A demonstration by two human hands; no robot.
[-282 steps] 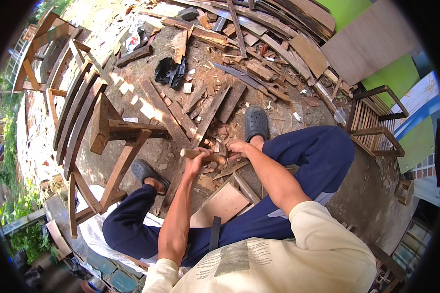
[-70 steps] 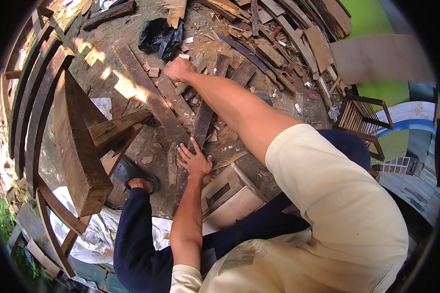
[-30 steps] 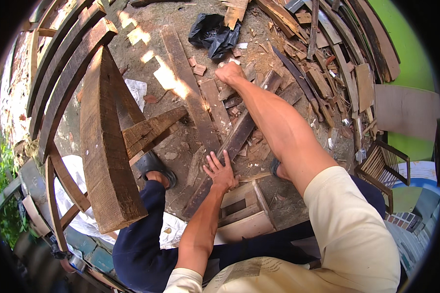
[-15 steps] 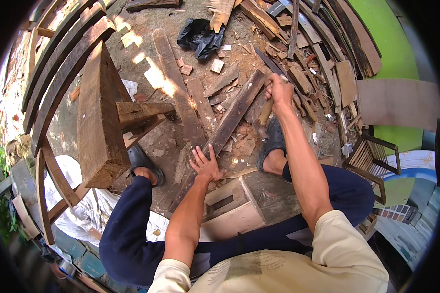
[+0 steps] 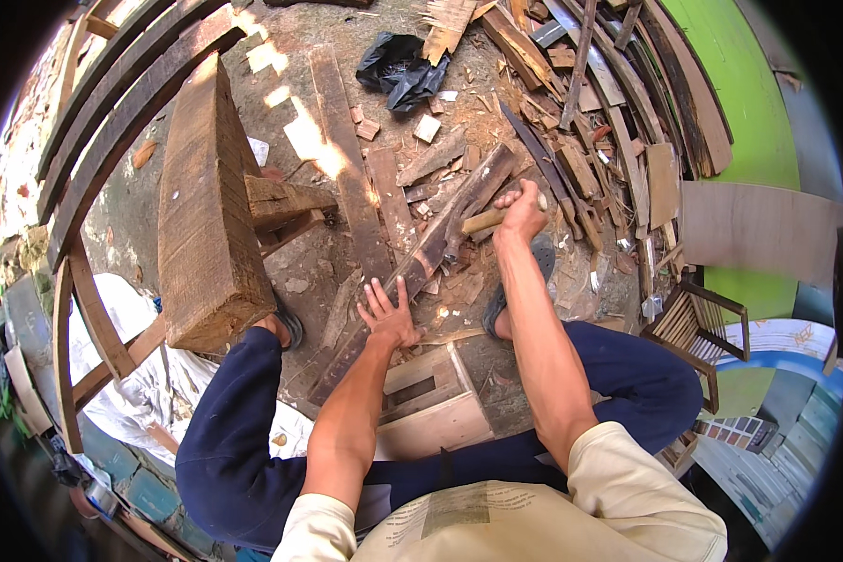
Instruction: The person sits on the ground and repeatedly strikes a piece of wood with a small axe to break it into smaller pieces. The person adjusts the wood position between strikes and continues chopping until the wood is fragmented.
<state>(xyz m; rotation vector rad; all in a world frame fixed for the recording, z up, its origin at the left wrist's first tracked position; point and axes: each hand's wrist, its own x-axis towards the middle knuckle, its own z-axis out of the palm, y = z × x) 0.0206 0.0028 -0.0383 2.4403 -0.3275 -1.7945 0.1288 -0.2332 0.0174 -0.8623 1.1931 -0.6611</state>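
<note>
A long dark wooden plank [image 5: 428, 258] lies slantwise on the ground between my feet. My left hand [image 5: 390, 317] rests flat on its nearer part, fingers spread. Farther along, my right hand [image 5: 523, 214] is wrapped round the wooden handle of a hammer [image 5: 482, 221]. Its dark head is over or against the plank's right side; whether it touches cannot be made out. Close to my left wrist sits a pale wooden box-like piece [image 5: 436, 412] with a rectangular opening.
A thick timber beam [image 5: 206, 225] on wooden supports stands at my left. Scrap boards are piled at the right [image 5: 585, 155], near a slatted wooden rack [image 5: 698, 323]. Wood chips and a black plastic bag [image 5: 401, 71] lie ahead. White sheeting [image 5: 150, 375] is at lower left.
The hammer has swung from pointing down toward me to pointing left, its head now at the plank. My right hand is slightly lower; my left hand stays on the plank.
</note>
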